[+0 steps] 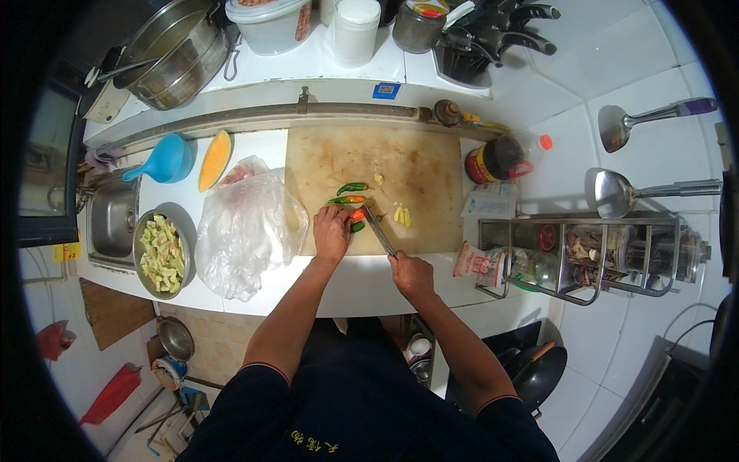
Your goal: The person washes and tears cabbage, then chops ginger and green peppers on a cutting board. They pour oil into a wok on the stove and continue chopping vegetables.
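On a stained cutting board [427,173], my left hand [332,231] presses a red and green chili pepper [358,215] with its fingertips. A kitchen knife [379,231] is gripped by the handle in my right hand [412,276], its blade touching the board beside that pepper. Beyond my left hand lie a green chili [352,187] and a green-orange one [346,200]. Sliced pale yellow pieces [402,216] sit to the right of the blade, and a small pale piece [378,179] lies farther back. My left fingers partly hide the pepper.
Left of the board are a plastic bag [248,231] with meat, an orange melon wedge [215,161], a blue ladle [167,159] and a metal bowl [186,254] of cut vegetables. A dark sauce bottle [491,160] and a wire rack [600,219] stand at right.
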`<state>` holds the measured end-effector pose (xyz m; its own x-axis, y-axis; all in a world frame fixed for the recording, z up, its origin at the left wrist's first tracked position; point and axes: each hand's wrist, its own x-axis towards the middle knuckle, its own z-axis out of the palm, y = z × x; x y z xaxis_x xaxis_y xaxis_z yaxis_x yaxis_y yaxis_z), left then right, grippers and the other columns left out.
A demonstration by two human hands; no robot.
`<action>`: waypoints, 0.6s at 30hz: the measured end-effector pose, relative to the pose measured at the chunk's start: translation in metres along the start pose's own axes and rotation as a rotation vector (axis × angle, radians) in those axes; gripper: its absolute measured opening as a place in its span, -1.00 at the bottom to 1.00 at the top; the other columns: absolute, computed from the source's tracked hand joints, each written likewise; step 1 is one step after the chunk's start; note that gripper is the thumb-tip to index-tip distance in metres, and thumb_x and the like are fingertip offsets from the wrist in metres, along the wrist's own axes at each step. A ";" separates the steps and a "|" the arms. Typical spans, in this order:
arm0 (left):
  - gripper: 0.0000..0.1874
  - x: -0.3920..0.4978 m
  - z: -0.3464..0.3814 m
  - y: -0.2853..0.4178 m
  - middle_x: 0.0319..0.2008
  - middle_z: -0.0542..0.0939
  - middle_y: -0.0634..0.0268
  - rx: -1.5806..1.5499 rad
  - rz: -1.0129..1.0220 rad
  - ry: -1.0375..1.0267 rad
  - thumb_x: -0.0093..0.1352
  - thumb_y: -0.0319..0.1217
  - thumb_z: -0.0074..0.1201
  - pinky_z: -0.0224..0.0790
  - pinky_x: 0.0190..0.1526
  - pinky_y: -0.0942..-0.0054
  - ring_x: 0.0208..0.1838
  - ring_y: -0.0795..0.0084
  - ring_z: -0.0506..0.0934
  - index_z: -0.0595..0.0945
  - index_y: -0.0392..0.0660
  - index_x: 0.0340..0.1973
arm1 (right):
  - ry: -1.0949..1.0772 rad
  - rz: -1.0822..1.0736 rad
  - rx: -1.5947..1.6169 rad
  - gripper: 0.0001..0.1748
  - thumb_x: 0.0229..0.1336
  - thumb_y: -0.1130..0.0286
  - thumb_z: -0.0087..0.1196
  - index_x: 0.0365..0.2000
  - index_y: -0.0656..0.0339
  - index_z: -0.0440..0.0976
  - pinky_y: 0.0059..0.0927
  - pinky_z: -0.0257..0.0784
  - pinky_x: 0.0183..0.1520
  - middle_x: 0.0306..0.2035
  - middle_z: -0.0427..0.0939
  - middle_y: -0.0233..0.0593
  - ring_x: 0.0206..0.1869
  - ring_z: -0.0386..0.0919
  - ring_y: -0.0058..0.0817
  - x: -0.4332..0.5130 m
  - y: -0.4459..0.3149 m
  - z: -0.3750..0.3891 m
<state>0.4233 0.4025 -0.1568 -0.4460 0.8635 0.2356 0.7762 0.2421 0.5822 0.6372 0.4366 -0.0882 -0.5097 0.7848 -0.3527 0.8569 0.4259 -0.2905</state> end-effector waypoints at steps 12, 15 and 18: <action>-0.76 0.012 -0.006 -0.003 -0.22 0.60 0.38 0.041 0.041 -0.076 0.16 -0.46 0.28 0.25 -0.01 0.24 -0.03 0.23 0.48 0.75 0.05 -0.24 | 0.017 0.010 -0.026 -0.63 0.35 0.12 0.00 -0.37 0.21 0.56 0.06 0.52 -0.31 -0.54 0.61 0.05 -0.43 0.63 0.05 0.013 -0.011 0.008; -0.80 0.017 -0.013 -0.001 -0.24 0.68 0.35 0.100 0.066 -0.132 0.22 -0.44 0.26 0.36 -0.03 0.25 -0.07 0.24 0.58 0.77 0.03 -0.23 | 0.042 0.001 0.003 -0.63 0.34 0.13 0.02 -0.39 0.23 0.57 0.06 0.52 -0.28 -0.52 0.61 0.06 -0.40 0.64 0.05 0.025 -0.011 0.016; -0.85 0.028 -0.010 -0.031 -0.29 0.74 0.27 -0.282 -0.493 -0.385 0.28 -0.41 0.24 0.49 -0.10 0.29 -0.18 0.22 0.68 0.77 -0.02 -0.23 | 0.066 0.009 0.027 -0.63 0.34 0.13 0.03 -0.39 0.23 0.60 0.04 0.53 -0.27 -0.52 0.61 0.06 -0.41 0.64 0.04 0.026 -0.017 0.015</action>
<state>0.3824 0.4145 -0.1608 -0.4868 0.7903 -0.3721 0.3544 0.5681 0.7427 0.6089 0.4427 -0.1059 -0.4947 0.8170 -0.2963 0.8587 0.4069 -0.3117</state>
